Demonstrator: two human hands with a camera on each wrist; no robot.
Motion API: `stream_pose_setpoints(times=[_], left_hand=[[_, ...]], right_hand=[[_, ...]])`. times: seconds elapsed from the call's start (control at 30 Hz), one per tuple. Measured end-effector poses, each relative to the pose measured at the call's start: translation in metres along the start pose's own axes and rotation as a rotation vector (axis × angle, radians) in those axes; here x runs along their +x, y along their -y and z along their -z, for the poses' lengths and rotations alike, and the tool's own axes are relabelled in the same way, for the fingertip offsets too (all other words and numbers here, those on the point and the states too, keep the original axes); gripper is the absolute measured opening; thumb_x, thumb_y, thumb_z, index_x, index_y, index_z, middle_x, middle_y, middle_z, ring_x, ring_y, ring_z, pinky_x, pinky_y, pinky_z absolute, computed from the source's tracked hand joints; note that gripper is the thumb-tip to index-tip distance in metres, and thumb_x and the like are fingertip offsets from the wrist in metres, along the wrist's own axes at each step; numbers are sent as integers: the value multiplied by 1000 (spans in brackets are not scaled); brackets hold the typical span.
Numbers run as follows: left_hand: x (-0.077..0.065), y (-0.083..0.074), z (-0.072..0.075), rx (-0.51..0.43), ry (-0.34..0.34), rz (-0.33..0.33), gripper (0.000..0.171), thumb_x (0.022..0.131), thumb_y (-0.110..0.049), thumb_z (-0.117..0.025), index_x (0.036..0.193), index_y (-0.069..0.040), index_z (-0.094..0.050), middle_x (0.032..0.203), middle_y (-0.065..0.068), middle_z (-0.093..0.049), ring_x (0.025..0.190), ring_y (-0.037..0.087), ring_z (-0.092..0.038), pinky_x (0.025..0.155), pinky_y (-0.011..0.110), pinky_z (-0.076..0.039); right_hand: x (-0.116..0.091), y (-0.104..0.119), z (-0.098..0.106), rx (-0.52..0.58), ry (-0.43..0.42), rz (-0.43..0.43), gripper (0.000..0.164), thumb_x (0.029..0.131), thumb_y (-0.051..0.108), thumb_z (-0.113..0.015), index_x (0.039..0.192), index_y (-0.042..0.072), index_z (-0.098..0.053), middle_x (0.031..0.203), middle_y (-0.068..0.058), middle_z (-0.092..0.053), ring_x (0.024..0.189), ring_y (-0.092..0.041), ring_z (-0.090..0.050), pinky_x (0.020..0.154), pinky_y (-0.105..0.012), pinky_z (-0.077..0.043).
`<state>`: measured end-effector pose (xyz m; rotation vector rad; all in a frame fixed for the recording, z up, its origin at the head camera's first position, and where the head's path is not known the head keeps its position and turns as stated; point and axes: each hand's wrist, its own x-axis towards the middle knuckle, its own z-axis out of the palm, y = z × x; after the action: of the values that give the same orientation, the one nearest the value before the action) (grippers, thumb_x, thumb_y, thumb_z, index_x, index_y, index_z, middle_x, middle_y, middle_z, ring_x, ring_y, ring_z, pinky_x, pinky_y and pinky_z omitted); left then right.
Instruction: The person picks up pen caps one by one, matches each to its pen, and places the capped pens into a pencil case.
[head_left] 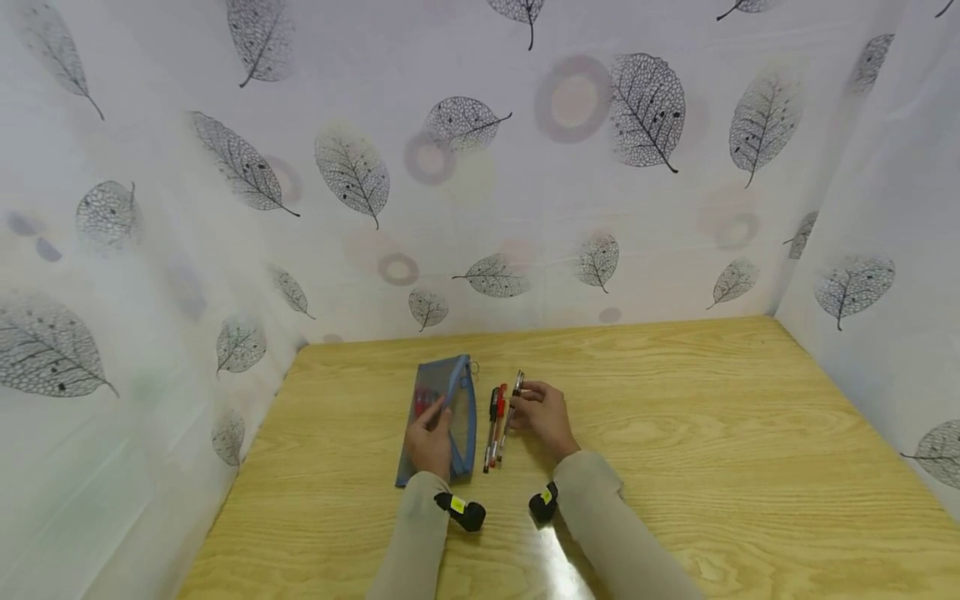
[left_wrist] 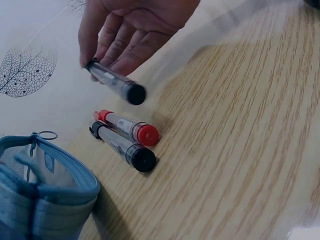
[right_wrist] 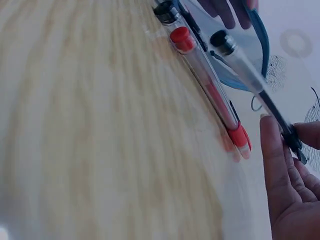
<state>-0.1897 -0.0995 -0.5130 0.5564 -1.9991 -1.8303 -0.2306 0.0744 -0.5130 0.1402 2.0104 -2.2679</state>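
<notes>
My right hand (head_left: 546, 419) pinches a clear-barrelled black pen (right_wrist: 250, 70) near its capped end, between thumb and fingers. The left wrist view shows that pen raised above the wood surface. Below it, a red pen (left_wrist: 129, 127) and another black pen (left_wrist: 122, 145) lie side by side on the table. To their left is a blue mesh zip pencil case (head_left: 462, 433), its zipped opening gaping toward the pens. My left hand (head_left: 431, 442) holds the case by the edge of that opening. Some reddish items (head_left: 423, 400) show through the mesh.
The wooden table (head_left: 712, 467) stretches on both sides of the hands. A leaf-printed cloth (head_left: 525, 192) hangs behind it and along both sides. A metal ring (left_wrist: 48, 135) is at the far end of the case's zip.
</notes>
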Motion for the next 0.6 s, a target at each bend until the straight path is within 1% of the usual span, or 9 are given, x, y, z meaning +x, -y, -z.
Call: stream_pose_setpoints(times=[0.2,0.33,0.47,0.6], left_hand=[[1,0,0,-13,6,11,24,90,-7,-66,113,-12,-73,119,12,-66,108,26,-60,90,46,-47],[1,-1,0,-10,-2,6,24,90,-6,-66,112,-11,-73,119,13,-66,107,27,-60,89,47,-47],[2,-1,-1,-9,-12,15,24,90,-6,-66,112,-9,-73,118,12,-67,107,26,-61,89,46,-48],[3,0,-1,-4,-17,22,23,89,-6,-67,111,-10,-74,117,12,-67,106,26,-61,89,45,-48]], right_hand=[[3,5,-12,9,38,11,41,89,0,-65,127,-10,-52,100,-20,-64,68,-19,-67,63,-38,-58],[5,7,-22,-14,52,34,41,88,-2,-65,127,-11,-52,99,-19,-61,67,-18,-66,63,-37,-58],[8,8,-31,-42,69,52,42,88,-4,-65,127,-11,-52,98,-18,-60,67,-16,-65,63,-36,-58],[10,7,-39,-83,95,73,42,88,-3,-65,128,-11,-52,98,-21,-63,67,-20,-67,63,-39,-58]])
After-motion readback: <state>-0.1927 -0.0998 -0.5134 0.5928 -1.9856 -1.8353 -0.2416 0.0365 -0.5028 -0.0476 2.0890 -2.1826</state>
